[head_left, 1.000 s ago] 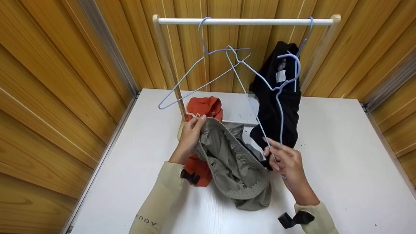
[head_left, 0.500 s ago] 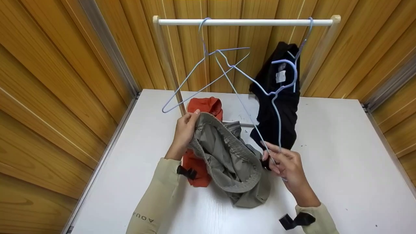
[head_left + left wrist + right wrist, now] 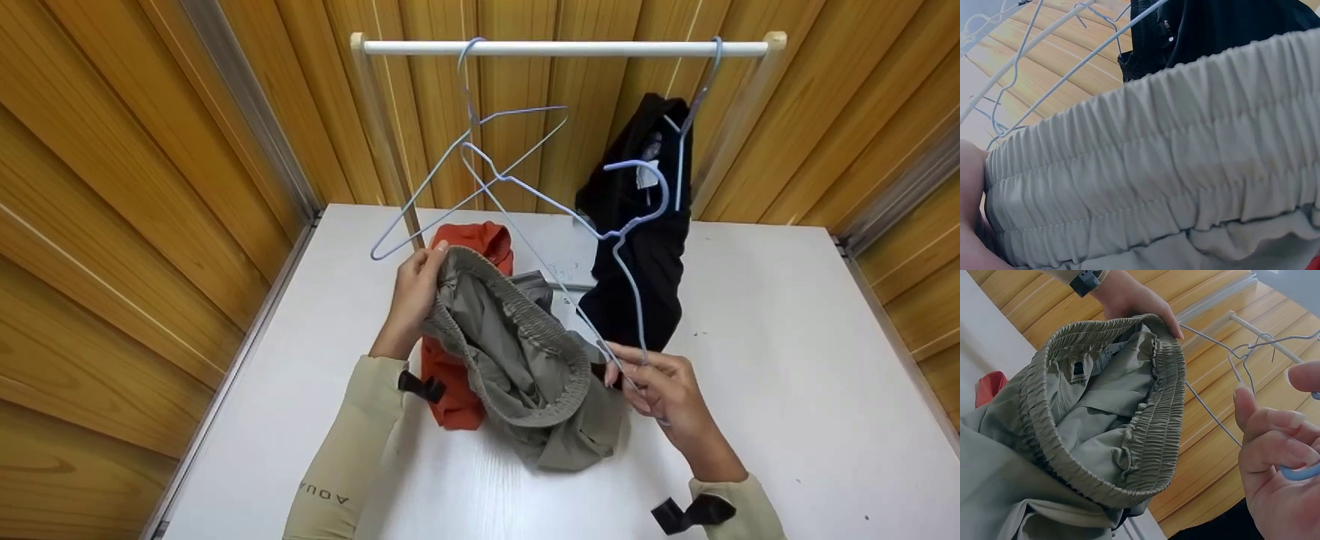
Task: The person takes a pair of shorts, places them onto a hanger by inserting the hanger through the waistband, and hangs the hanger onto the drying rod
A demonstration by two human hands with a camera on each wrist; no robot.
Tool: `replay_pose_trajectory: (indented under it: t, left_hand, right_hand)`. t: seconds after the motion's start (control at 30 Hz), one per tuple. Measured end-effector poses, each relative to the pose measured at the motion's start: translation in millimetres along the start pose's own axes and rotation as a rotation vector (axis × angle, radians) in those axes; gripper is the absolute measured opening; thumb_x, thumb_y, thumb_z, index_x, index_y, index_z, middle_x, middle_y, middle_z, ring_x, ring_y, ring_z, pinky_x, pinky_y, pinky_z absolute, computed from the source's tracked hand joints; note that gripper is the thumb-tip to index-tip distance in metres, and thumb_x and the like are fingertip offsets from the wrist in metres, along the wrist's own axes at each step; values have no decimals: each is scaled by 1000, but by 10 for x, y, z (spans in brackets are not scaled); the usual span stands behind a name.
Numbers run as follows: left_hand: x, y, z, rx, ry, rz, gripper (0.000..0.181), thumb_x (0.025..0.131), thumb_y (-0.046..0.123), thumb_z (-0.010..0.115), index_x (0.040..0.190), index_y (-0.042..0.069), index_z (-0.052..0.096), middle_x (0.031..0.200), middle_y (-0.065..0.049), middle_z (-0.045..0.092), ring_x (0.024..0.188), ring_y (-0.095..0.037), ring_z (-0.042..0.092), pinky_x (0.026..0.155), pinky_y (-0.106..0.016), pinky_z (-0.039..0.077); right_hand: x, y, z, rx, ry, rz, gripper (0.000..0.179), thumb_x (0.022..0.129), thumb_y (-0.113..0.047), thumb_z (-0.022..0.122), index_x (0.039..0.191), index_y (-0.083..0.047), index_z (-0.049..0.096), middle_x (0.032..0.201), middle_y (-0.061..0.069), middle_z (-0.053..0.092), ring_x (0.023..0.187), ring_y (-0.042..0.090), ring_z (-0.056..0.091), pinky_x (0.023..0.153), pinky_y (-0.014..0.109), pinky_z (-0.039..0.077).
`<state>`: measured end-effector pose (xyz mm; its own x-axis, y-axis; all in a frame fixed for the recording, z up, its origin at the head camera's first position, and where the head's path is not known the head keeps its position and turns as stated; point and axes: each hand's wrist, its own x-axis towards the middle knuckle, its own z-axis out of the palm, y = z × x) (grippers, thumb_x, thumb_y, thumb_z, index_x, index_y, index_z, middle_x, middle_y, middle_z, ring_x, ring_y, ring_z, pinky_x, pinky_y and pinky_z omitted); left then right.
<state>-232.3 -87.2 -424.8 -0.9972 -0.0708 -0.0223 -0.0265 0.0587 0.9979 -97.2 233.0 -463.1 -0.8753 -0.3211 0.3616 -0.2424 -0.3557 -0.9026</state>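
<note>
In the head view, grey-green shorts [image 3: 517, 375] hang with their elastic waistband open toward me. My left hand [image 3: 417, 289] pinches the waistband at its upper left edge, thumb on top. The gathered band [image 3: 1145, 157] fills most of the left wrist view. My right hand [image 3: 664, 386] grips one end of a light blue wire hanger [image 3: 555, 199], which slants up and left with its hook in the air. In the right wrist view, curled fingers of the right hand [image 3: 1280, 444] wrap the hanger wire, just right of the shorts' opening [image 3: 1106, 410].
A white rail [image 3: 585, 49] stands at the back. An unused hanger [image 3: 427, 184] hangs at its left, and a black garment [image 3: 637, 262] hangs from another hanger at its right. Behind the shorts, an orange-red garment [image 3: 454, 390] lies on the white table [image 3: 787, 360].
My left hand has drawn the shorts left and slightly up. The hanger in my right hand has swung left and down, while the right hand itself has dropped only a little.
</note>
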Motion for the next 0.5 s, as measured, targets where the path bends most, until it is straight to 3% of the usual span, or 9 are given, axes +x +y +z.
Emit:
replay_pose_trajectory:
  t: [0.33, 0.5]
  left_hand:
    - [23, 23, -25, -6, 21, -22, 41, 95, 47, 54, 98, 7, 63, 90, -2, 57, 87, -15, 54, 78, -29, 43]
    - [34, 22, -31, -16, 20, -30, 41, 96, 46, 53, 98, 6, 62, 90, -2, 56, 87, -14, 54, 77, -28, 43]
  right_hand:
    - [-109, -41, -124, -10, -61, 72, 41, 95, 12, 33, 130, 10, 53, 91, 5, 69, 46, 19, 20, 37, 33, 11]
    - [-152, -76, -171, -23, -91, 93, 38, 95, 13, 32, 129, 18, 48, 92, 3, 70, 45, 19, 20, 36, 31, 11]
